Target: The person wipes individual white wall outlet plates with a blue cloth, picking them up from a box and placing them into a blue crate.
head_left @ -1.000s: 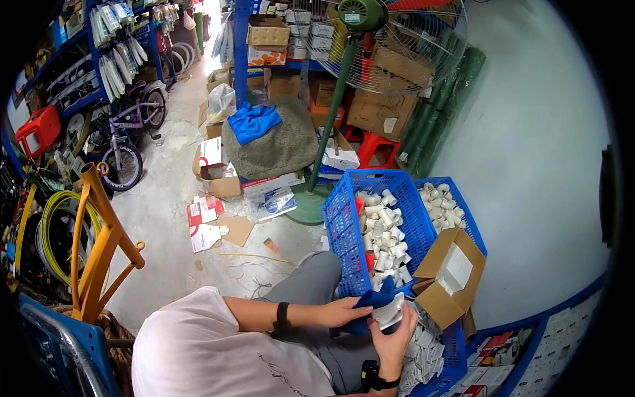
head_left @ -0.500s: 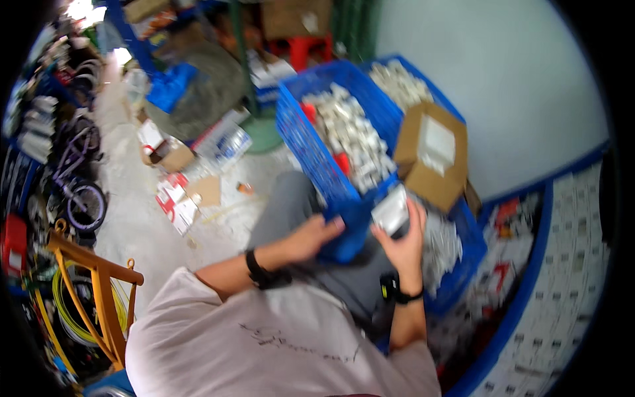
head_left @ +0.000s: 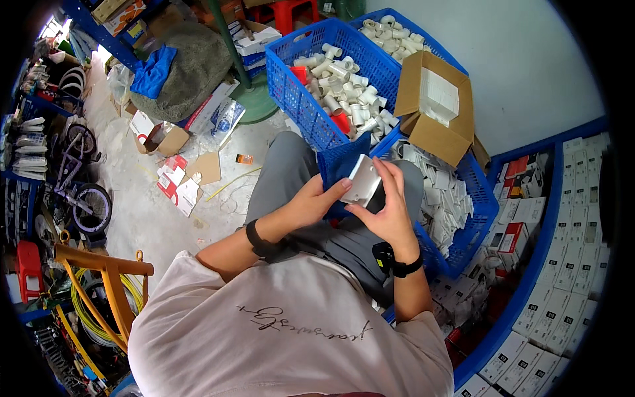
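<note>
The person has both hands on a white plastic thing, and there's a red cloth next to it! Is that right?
Almost! The head view shows the cloth is blue, not red. The left hand and right hand are on the white plastic thing.

Bright overall, with cool light spread evenly over the pale floor (head_left: pixel 135 198) and the wall (head_left: pixel 529 73). Blown out to white at the far upper left, with small shapes there hard to make out. Dimmer, with heavier shadow, among the clutter (head_left: pixel 66 341) at lower left and in the folds of the grey trousers (head_left: pixel 281 182). Crisp around the hands (head_left: pixel 391 221) and the white piece (head_left: pixel 363 178). Bent into a curve along the blue shelf edge (head_left: pixel 551 198), squeezed toward the left rim, and cut off by black in the corners.
</note>
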Motion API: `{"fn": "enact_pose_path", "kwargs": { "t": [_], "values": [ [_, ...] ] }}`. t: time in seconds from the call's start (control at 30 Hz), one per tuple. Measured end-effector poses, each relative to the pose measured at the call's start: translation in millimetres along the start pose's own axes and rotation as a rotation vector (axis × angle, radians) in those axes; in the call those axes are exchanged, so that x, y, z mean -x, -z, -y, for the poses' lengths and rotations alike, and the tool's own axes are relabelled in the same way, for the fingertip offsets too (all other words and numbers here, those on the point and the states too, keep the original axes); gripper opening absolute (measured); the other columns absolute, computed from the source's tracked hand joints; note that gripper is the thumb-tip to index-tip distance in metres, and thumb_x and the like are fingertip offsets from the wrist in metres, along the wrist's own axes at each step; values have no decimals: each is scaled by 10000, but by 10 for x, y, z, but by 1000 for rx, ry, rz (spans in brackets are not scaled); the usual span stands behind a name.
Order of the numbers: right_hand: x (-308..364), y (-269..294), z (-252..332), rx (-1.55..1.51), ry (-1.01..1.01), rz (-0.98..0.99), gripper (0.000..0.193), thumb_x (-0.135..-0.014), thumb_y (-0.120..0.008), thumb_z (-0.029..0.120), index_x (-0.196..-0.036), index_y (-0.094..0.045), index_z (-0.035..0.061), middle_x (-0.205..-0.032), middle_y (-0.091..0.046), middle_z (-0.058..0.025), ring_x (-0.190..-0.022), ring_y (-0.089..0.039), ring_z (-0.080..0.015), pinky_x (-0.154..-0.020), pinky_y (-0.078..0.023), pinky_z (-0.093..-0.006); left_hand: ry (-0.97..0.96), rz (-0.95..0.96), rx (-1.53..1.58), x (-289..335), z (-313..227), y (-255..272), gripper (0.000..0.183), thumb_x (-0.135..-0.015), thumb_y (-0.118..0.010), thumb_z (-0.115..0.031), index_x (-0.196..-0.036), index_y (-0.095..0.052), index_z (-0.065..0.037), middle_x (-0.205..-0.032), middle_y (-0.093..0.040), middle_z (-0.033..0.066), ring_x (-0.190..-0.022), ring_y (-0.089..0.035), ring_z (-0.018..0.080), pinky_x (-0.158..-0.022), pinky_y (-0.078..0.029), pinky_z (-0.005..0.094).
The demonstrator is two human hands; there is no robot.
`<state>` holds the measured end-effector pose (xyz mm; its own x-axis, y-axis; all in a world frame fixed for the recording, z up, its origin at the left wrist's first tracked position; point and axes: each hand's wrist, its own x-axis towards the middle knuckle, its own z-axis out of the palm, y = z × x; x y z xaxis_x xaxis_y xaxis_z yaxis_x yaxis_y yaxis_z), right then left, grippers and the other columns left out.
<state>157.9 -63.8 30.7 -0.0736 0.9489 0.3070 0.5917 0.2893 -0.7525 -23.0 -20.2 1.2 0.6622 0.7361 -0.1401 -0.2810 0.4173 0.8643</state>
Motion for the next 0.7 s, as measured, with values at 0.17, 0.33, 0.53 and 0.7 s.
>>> {"fn": "enact_pose_path", "kwargs": {
  "t": [0.17,0.33,0.53,0.7],
  "values": [
    [14,25,-15,150,57,-7,860,-614,-816,165,-1358,-389,100,-1343,-310,-192,-1197,-405,-358,-981,-373,-393,-48,-17,-2,22,79,-29,331,-969,-458,-215,-1222,-493,-4,-1094,-564,23,-978,-506,74,-854,-431,251],
    [3,21,-30,-67,-20,75,1120,-601,-836,151,-1443,-106,43,-1442,-172,-252,-1275,-326,-425,-1032,-321,-447,-129,-12,-195,5,67,-9,319,-946,-501,-163,-1216,-494,7,-1084,-569,24,-968,-510,87,-854,-433,256],
    [57,-81,-57,-317,-61,-24,1279,-567,-878,216,-1427,46,10,-1448,-198,-258,-1318,-307,-339,-1067,-286,-405,-129,18,-241,45,139,-12,330,-933,-525,-158,-1224,-489,-6,-1064,-573,12,-950,-516,86,-836,-440,253],
    [15,-44,13,-238,-57,-5,1183,-592,-847,169,-1429,-28,-1,-1409,-300,-248,-1306,-333,-336,-1062,-292,-406,35,-27,48,78,15,41,388,-959,-478,-219,-1281,-438,-7,-1176,-539,32,-1036,-499,101,-900,-424,279]
  ]
}}
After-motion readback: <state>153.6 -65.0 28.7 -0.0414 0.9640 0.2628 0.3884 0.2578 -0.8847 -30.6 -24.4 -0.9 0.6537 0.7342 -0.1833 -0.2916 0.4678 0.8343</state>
